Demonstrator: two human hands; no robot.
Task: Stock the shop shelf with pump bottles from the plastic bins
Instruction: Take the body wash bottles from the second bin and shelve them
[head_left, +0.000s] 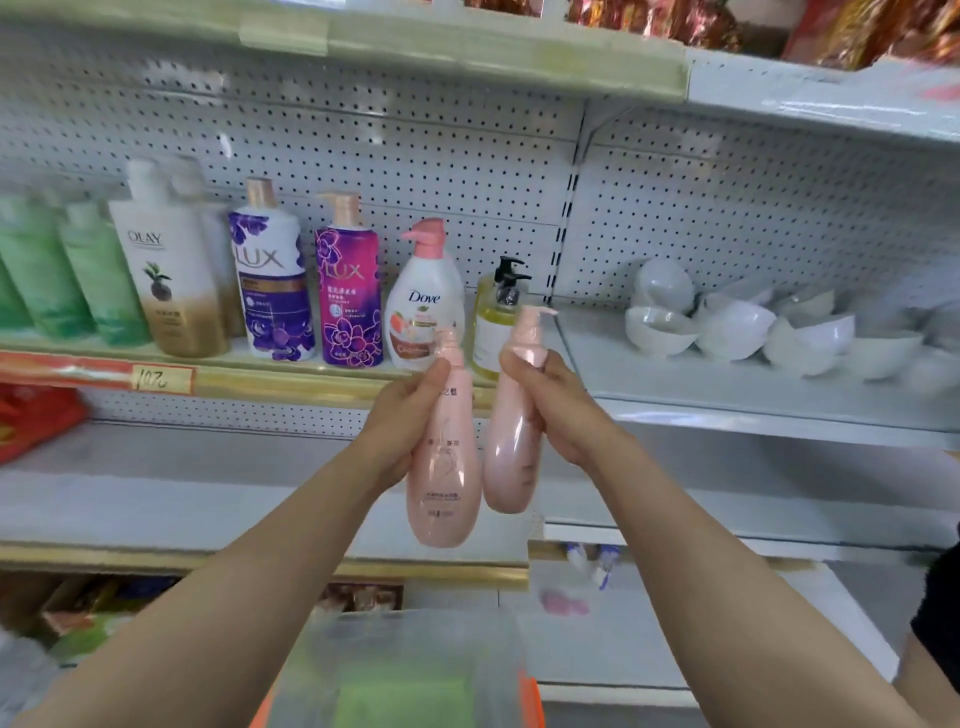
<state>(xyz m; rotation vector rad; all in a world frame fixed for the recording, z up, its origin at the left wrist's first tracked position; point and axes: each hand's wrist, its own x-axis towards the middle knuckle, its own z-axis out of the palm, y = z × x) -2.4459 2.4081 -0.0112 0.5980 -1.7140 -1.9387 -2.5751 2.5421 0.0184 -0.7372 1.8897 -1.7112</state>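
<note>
I hold two pink pump bottles in the air in front of the shop shelf (291, 371). My left hand (402, 415) grips the neck of the left pink bottle (447, 467), whose printed label faces me. My right hand (558, 405) grips the neck of the right pink bottle (511, 457), its pump head pointing right. The two bottles hang side by side, nearly touching. On the shelf behind stand a Dove bottle (426, 306), a yellow bottle with a black pump (496, 312), two Lux bottles (272, 280) and an Olay bottle (169, 270).
A clear plastic bin (405, 670) with orange clips sits below my arms. Green bottles (67, 270) fill the shelf's far left. White bowls (737, 327) are piled on the right-hand shelf. A lower white shelf (156, 488) runs behind the held bottles. A price tag (163, 378) hangs on the shelf edge.
</note>
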